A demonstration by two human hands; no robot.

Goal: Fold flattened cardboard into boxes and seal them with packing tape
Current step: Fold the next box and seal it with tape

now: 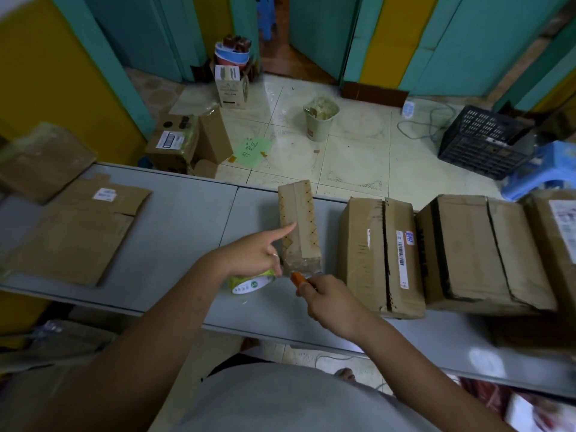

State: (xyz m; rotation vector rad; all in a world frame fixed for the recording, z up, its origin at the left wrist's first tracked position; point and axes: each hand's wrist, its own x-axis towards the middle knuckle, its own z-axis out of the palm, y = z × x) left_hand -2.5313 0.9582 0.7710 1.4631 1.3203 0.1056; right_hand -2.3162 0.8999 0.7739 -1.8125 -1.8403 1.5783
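Two hands are meeting at the near end of a small box in the middle of the frame.

A grey table [174,219] is stretching across the frame, carrying flattened cardboard [71,241] at the left and two larger closed boxes [371,254] [480,251] sitting side by side at the right. The small box [300,219] is lying at centre, just left of them, with clear tape [304,265] shining on its near end. The left hand [252,255] is pointing its index finger against the small box's side while its other fingers are curling over a green-and-white tape roll [249,283] just below. The right hand [327,299] is gripping an orange cutter [297,278], its tip sitting at the taped end.
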